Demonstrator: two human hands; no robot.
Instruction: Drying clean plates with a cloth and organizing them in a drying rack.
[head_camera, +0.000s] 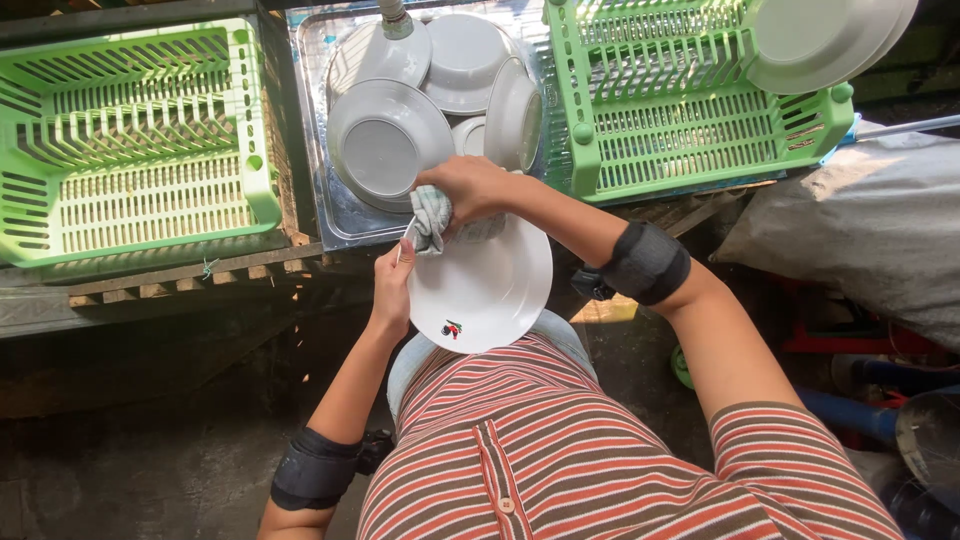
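Observation:
My left hand (392, 285) grips the left rim of a white plate (485, 290) held in front of my chest; the plate bears a small red and black mark near its lower edge. My right hand (470, 190) presses a bunched grey-green cloth (432, 218) against the plate's upper rim. Both hands hover just over the near edge of a steel sink (340, 215).
Several white bowls and plates (385, 140) lie in the sink under a tap (394, 16). An empty green plastic basket (130, 140) sits to the left. Another green basket (690, 110) on the right holds white plates (815, 40). A grey sack (870, 220) lies at right.

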